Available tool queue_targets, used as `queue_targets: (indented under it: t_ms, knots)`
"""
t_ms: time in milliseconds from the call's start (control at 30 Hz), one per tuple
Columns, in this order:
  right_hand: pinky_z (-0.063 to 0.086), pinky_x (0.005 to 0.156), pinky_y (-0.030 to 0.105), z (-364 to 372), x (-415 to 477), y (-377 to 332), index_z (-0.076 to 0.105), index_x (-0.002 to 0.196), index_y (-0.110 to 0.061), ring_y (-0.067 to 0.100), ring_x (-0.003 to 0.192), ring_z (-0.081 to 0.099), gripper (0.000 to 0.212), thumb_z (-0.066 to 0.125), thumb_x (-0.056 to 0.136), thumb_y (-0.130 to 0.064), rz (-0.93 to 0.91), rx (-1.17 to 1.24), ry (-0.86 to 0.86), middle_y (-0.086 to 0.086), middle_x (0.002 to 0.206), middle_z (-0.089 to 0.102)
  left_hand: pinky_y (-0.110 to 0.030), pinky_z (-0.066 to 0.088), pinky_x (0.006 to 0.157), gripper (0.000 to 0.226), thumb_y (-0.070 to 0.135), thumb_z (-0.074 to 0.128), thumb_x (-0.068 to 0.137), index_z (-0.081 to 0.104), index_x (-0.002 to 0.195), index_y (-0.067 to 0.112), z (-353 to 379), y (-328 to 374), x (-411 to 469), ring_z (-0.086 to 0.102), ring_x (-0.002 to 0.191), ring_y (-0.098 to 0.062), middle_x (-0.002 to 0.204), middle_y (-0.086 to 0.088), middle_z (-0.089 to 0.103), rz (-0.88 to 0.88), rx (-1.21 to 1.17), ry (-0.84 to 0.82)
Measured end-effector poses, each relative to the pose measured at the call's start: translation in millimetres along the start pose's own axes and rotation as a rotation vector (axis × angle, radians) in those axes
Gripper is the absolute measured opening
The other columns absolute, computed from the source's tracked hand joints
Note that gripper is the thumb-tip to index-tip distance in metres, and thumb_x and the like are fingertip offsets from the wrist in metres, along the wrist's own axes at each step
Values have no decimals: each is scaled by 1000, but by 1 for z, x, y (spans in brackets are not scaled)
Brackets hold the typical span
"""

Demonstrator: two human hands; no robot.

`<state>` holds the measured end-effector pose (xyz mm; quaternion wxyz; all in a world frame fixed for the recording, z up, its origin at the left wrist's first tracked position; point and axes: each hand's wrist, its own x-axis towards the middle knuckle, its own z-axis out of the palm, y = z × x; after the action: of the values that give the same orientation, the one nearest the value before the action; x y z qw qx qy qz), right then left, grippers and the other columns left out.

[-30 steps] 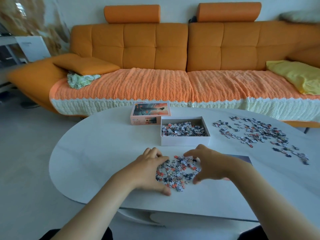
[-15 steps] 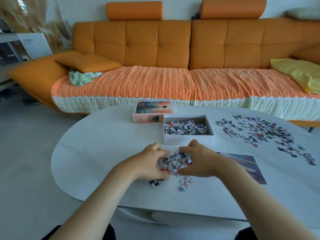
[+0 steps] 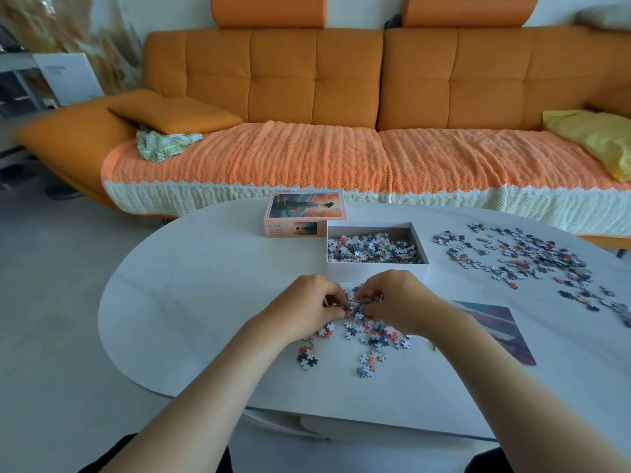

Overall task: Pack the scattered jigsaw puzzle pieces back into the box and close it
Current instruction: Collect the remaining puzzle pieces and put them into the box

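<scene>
The white oval table is carrying an open white cardboard box, part-filled with pieces. Just before it, the left hand and right hand are curling inward, pinching a heap of small grey, white and orange jigsaw pieces.

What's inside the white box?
Lots of loose puzzle pieces lie heaped in the box. They cover its bottom, so anything underneath them is hidden.

Small print on the box lid is too blurred to read
</scene>
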<state>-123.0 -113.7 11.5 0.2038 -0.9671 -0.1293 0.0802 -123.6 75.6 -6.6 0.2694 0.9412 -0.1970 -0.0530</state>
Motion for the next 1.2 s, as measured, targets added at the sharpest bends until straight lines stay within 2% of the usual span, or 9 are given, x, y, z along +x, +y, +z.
queue_targets:
  t_ms: [133, 367, 433, 533, 633, 733, 900, 1067, 1200]
  knots:
    - [41, 47, 10, -9, 4, 7, 73, 95, -27, 10, 57, 62, 11, 71, 85, -24, 37, 123, -1, -9, 81, 68, -21, 48, 73, 10, 24, 73, 85, 73, 96, 24, -6, 4, 10, 61, 82, -4, 91, 13, 65, -28, -122, 41]
    - [48, 51, 12, -36, 18, 19, 73, 88, -22, 12, 48, 65, 3, 72, 85, -22, 25, 311, 325, -9, 73, 69, -14, 39, 61, 10, 25, 72, 86, 73, 96, 25, -18, 14, 44, 59, 74, 1, 83, 15, 67, -20, -295, 258]
    - [48, 54, 12, -36, 27, 23, 73, 92, -19, 14, 53, 64, 6, 71, 86, -19, 9, 309, 449, -4, 80, 69, -15, 41, 63, 11, 25, 72, 86, 73, 97, 24, -16, 15, 57, 59, 76, 0, 84, 14, 67, -7, -296, 325]
    - [36, 60, 9, -29, 42, 28, 73, 100, -17, 16, 75, 57, 13, 68, 88, -16, -34, 168, 562, -1, 88, 61, -13, 41, 67, 13, 22, 71, 87, 75, 100, 20, -10, 17, 76, 57, 76, 2, 87, 13, 67, 37, -254, 386]
    - [41, 71, 20, -17, 50, 35, 71, 110, -21, 20, 90, 56, 21, 61, 92, -17, -47, 92, 465, -1, 97, 59, -11, 38, 68, 17, 18, 66, 91, 74, 105, 18, -2, 14, 89, 53, 78, -3, 94, 5, 64, 89, -133, 373]
    - [48, 86, 33, -13, 51, 41, 66, 122, -24, 22, 104, 56, 30, 57, 94, -19, -57, 43, 398, 1, 115, 60, -31, 47, 77, 20, 18, 59, 95, 73, 109, 15, 3, 10, 95, 57, 89, -18, 100, -3, 62, 150, -5, 316]
    - [39, 73, 23, -21, 49, 42, 74, 107, -23, 18, 87, 60, 22, 59, 93, -16, -48, 49, 522, -3, 99, 60, -44, 42, 95, 30, 22, 51, 99, 66, 123, 13, 0, 5, 93, 52, 111, -26, 119, 1, 58, 161, 201, 334]
    - [51, 76, 36, -15, 40, 36, 70, 112, -30, 20, 85, 61, 30, 44, 96, -30, -122, 47, 194, -1, 94, 67, -38, 31, 103, 34, 20, 44, 99, 60, 129, 20, -3, 4, 75, 50, 114, -21, 122, 3, 57, 147, 135, 202]
    - [47, 91, 40, -9, 38, 36, 70, 111, -25, 21, 103, 56, 30, 45, 96, -32, -127, -77, 235, -1, 109, 64, -46, 31, 110, 42, 21, 41, 99, 47, 141, 29, -1, -2, 67, 42, 131, -26, 141, 5, 51, 145, 30, 115]
